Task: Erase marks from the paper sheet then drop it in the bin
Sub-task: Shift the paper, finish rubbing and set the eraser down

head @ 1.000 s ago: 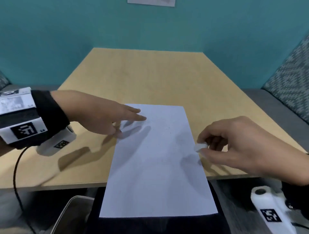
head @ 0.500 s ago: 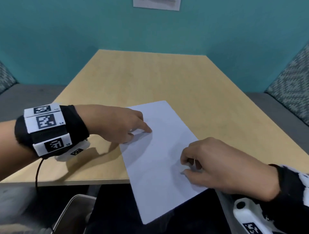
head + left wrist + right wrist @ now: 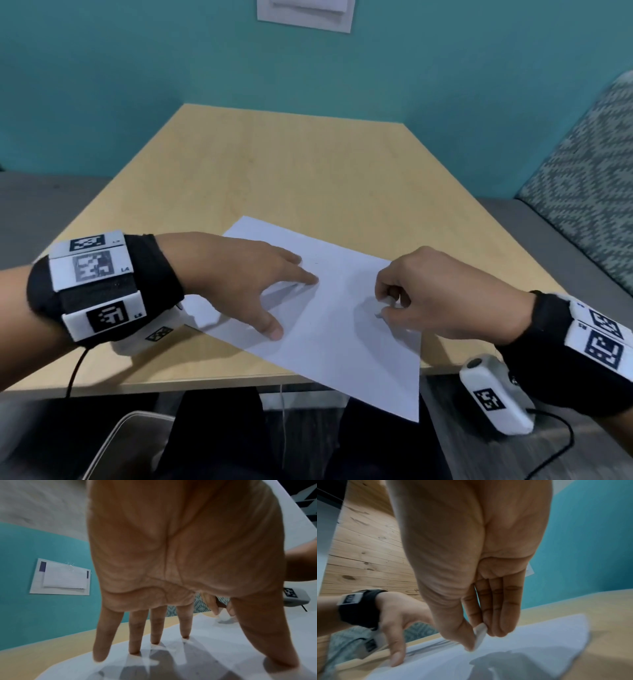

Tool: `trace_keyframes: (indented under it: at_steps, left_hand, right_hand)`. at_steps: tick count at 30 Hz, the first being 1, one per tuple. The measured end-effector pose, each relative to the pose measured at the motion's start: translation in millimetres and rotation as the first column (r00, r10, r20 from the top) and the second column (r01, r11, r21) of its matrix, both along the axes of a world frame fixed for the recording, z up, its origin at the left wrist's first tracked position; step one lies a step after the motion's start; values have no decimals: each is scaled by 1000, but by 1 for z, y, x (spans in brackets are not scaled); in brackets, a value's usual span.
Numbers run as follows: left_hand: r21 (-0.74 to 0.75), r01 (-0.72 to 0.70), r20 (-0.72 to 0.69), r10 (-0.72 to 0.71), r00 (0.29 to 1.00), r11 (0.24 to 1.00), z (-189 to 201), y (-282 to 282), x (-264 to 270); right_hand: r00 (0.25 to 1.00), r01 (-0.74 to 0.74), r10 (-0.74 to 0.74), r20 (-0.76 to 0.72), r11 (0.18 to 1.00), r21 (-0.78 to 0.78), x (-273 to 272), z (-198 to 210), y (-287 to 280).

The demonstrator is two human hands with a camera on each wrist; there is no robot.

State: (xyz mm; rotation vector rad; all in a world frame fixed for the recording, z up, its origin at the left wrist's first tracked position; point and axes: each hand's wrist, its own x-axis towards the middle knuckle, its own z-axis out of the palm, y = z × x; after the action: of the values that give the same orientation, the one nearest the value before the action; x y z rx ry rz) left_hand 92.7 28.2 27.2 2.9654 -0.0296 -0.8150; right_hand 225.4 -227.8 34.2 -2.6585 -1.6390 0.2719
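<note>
A white paper sheet (image 3: 329,318) lies askew on the wooden table (image 3: 291,178), its near right corner hanging over the front edge. My left hand (image 3: 274,294) presses down on the sheet's left part with spread, straight fingers (image 3: 135,635) and thumb. My right hand (image 3: 387,305) pinches a small white eraser (image 3: 480,635) between thumb and fingers, its tip on or just above the paper (image 3: 513,653). The eraser (image 3: 223,616) also shows past my left fingers. The bin (image 3: 123,445) shows as a pale rim under the table at lower left. Any marks are too faint to make out.
The table's far half is bare wood up to a teal wall (image 3: 137,68) with a white panel (image 3: 305,13). A patterned cushion (image 3: 589,178) stands at the right. Grey bench seats flank the table. My dark-clothed legs are below the front edge.
The sheet has turned clockwise and slid further onto the table. My left hand moved onto it and spread its fingers. My right hand brought the eraser in over the paper's middle.
</note>
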Motion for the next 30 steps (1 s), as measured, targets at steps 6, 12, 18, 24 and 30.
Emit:
trace_keyframes:
  at_steps: [6, 12, 18, 24, 30]
  left_hand:
    - [-18, -31, 7, 31, 999, 999, 0, -3, 2]
    - [-49, -38, 17, 39, 999, 998, -2, -6, 1]
    - [-28, -40, 0, 40, 999, 999, -4, -6, 3]
    - [7, -35, 7, 35, 999, 999, -4, -6, 3]
    - [8, -28, 10, 28, 1000, 1000, -4, -6, 3]
  right_hand:
    - [980, -165, 173, -93, 982, 94, -25, -5, 18]
    - [982, -188, 189, -8, 979, 76, -23, -9, 34]
    - [976, -216, 216, 6, 975, 43, -43, -17, 42]
    - [964, -267, 267, -12, 963, -34, -43, -8, 47]
    - [964, -261, 261, 45, 965, -20, -48, -12, 48]
